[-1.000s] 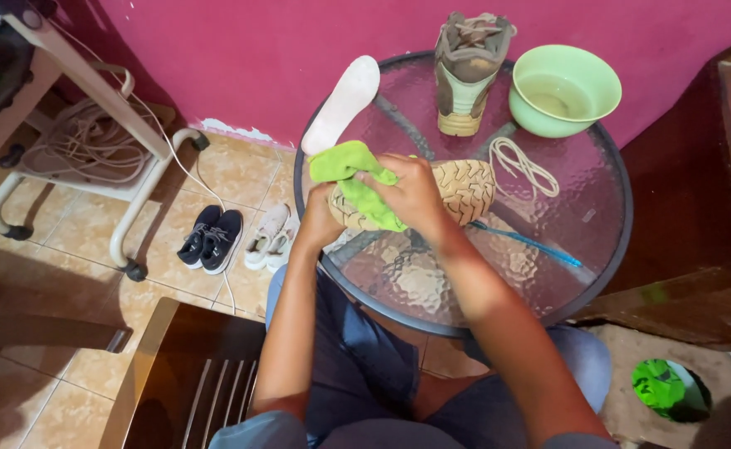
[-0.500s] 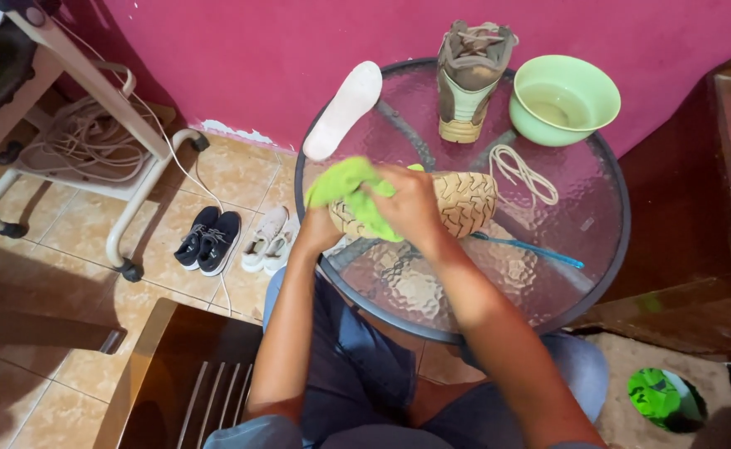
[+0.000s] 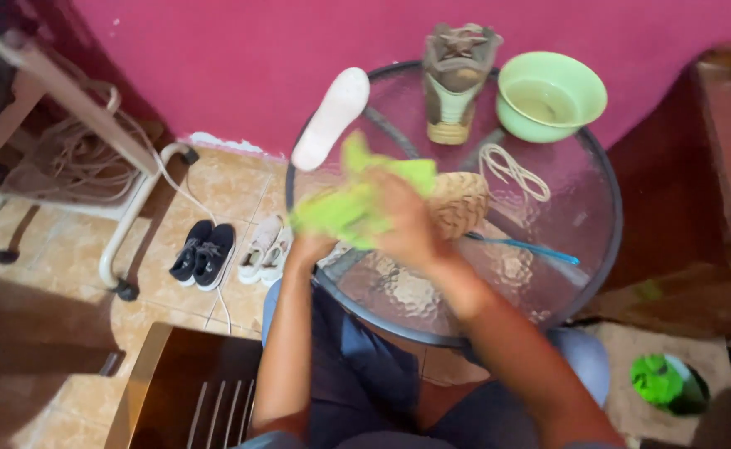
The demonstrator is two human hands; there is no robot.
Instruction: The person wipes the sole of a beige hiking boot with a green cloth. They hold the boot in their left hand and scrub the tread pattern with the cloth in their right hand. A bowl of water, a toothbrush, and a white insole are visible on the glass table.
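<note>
My right hand (image 3: 403, 223) presses a bright green cloth (image 3: 345, 208) against a tan shoe (image 3: 464, 204) that lies sole-up on the round glass table (image 3: 602, 249). My left hand (image 3: 311, 247) grips the shoe's near end, mostly covered by the cloth. Both hands and the cloth are blurred by motion. The second shoe (image 3: 457, 79) stands at the table's far edge. A green bowl of water (image 3: 548, 96) is to its right.
A white insole (image 3: 332, 116) lies at the table's left rim, with white laces (image 3: 511, 170) and a blue toothbrush (image 3: 523, 247) right of the shoe. Two pairs of shoes (image 3: 228, 249) sit on the tiled floor. A metal stand (image 3: 124, 216) is at left, a wooden chair (image 3: 182, 391) below.
The green cloth has spread and shifted left over the shoe, and my right hand has slid along the sole. The view is more blurred now.
</note>
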